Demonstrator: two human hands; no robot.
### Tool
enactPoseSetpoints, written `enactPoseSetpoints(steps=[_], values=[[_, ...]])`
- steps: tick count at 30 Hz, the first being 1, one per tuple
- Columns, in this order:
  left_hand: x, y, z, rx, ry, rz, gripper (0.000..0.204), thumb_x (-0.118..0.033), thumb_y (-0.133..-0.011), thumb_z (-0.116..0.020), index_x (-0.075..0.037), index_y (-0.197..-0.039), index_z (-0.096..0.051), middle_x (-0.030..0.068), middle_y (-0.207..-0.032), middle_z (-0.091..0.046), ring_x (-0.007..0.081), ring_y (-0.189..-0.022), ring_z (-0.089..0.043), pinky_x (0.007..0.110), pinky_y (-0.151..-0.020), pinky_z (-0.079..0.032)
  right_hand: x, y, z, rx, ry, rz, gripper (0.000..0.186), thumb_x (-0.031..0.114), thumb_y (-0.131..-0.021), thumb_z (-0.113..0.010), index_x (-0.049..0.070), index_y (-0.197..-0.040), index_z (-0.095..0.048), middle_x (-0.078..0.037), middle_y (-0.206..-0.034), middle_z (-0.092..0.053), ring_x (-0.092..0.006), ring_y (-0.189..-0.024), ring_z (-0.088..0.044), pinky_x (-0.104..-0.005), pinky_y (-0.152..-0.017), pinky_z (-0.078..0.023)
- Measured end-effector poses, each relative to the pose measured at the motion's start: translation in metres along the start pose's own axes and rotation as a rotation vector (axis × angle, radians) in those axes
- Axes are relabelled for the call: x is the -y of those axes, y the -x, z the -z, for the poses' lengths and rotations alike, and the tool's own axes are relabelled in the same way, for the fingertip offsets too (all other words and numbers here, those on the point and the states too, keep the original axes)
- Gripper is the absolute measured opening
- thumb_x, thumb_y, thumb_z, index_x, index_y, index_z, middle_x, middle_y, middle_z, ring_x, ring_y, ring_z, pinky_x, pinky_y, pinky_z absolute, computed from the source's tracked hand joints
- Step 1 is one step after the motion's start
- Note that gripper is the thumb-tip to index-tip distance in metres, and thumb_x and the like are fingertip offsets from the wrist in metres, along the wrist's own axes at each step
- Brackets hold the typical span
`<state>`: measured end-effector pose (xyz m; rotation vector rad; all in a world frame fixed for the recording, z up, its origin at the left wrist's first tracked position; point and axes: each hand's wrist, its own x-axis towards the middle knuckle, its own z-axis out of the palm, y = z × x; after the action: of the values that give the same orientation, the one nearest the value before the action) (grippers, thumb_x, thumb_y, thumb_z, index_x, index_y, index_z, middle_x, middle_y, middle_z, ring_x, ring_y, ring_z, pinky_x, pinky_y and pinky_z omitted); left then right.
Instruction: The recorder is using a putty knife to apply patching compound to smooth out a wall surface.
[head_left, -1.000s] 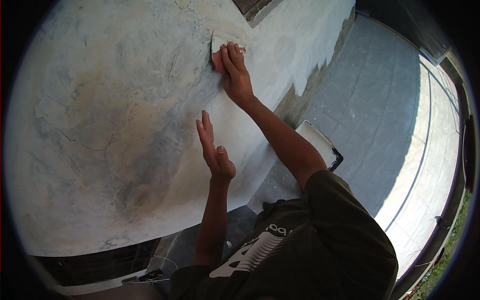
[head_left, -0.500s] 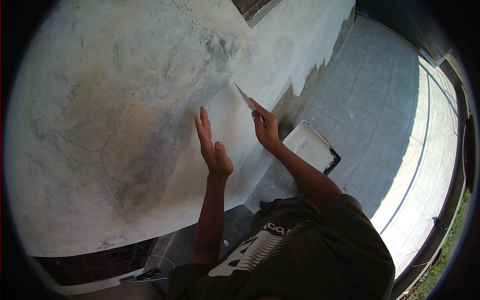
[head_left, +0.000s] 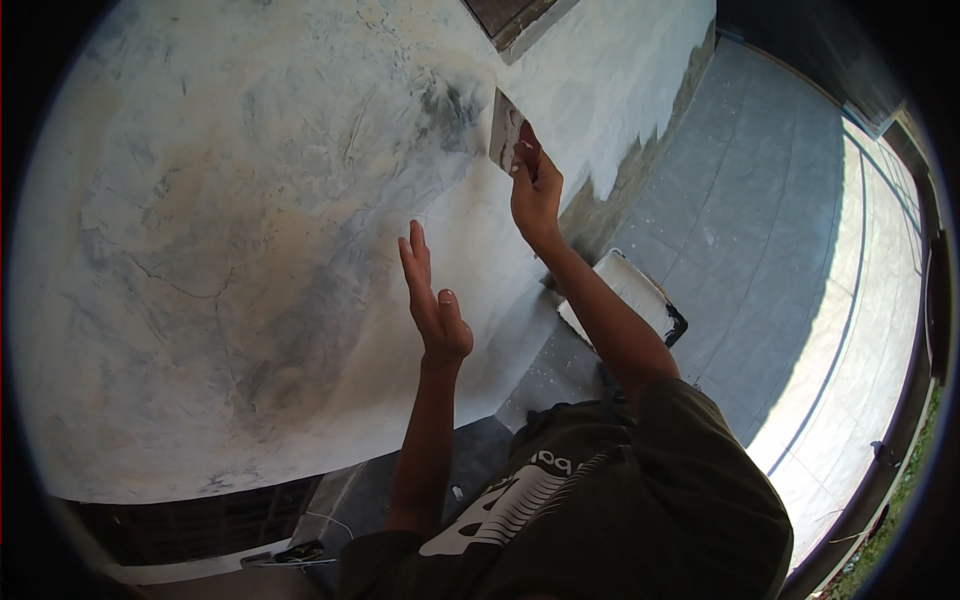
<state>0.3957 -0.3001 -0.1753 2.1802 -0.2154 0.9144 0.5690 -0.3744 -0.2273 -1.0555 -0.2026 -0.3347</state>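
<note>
Gripped in my right hand is a putty knife with a wide flat blade and a dark red handle. White paste is smeared on the blade, whose edge lies at the wall, close to a dark grey patch. The wall's surface is patchy white, grey and beige, with fine cracks. My left hand is raised by the wall, lower and to the left, with fingers extended and nothing in it. Whether its fingertips touch the wall, I cannot tell.
A paint tray, white inside with a black corner, sits on the grey tiled floor behind my right forearm. A brown-framed opening is at the top. Another dark opening lies at lower left. Bright sunlight covers the floor's right side.
My right hand has moved up along the wall, and the putty knife has turned so that its blade's broad face shows. My left hand stays nearly where it was.
</note>
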Motion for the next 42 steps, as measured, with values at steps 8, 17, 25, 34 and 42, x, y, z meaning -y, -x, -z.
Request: enactPoseSetpoints(steps=[8,17,25,34,42], values=[[-0.004,0.007,0.01,0.01,-0.008,0.004,0.075,-0.04,-0.1,-0.032,0.003,-0.155,-0.006,0.0261,-0.158,-0.024,0.04,-0.146,-0.027,0.051,-0.119,-0.021,0.013,-0.023,-0.055,-0.021,0.229,0.416,0.058,-0.014,-0.087,-0.045,-0.002,-0.144,-0.043,-0.024,-0.14,-0.052,-0.036,-0.13,-0.052,-0.04,-0.11,-0.038],[0.003,0.035,0.046,0.055,-0.003,0.03,0.075,-0.04,-0.1,-0.032,0.003,-0.155,-0.004,0.0266,-0.158,-0.023,0.0408,-0.147,-0.026,0.051,-0.118,-0.021,-0.012,0.035,-0.09,0.112,0.341,0.496,0.077,-0.019,-0.074,-0.047,0.0,-0.148,-0.038,-0.022,-0.156,-0.032,-0.0383,-0.147,-0.024,-0.0441,-0.119,-0.024],[0.011,0.052,0.064,0.093,0.053,0.013,0.076,-0.043,-0.101,-0.031,0.002,-0.155,-0.003,0.0262,-0.159,-0.022,0.0407,-0.147,-0.025,0.052,-0.119,-0.02,-0.008,0.133,-0.045,0.316,0.095,0.118,0.057,-0.015,-0.085,-0.045,-0.001,-0.141,-0.048,-0.018,-0.144,-0.051,-0.0262,-0.132,-0.051,-0.0357,-0.104,-0.046],[-0.005,0.039,0.047,0.079,0.096,-0.011,0.076,-0.042,-0.1,-0.031,0.002,-0.155,-0.004,0.0266,-0.158,-0.024,0.041,-0.146,-0.026,0.053,-0.118,-0.021,0.014,0.003,-0.075,-0.144,0.232,0.342,0.057,-0.012,-0.086,-0.047,0.001,-0.142,-0.049,-0.019,-0.137,-0.056,-0.0267,-0.124,-0.056,-0.0358,-0.104,-0.044],[-0.003,0.033,0.048,0.071,0.076,-0.044,0.075,-0.041,-0.1,-0.03,0.002,-0.155,-0.004,0.0273,-0.158,-0.023,0.0421,-0.146,-0.026,0.053,-0.118,-0.022,-0.013,0.164,-0.03,0.324,0.147,0.207,0.06,-0.018,-0.084,-0.046,0.004,-0.14,-0.052,-0.017,-0.137,-0.058,-0.0295,-0.129,-0.053,-0.0408,-0.114,-0.034]])
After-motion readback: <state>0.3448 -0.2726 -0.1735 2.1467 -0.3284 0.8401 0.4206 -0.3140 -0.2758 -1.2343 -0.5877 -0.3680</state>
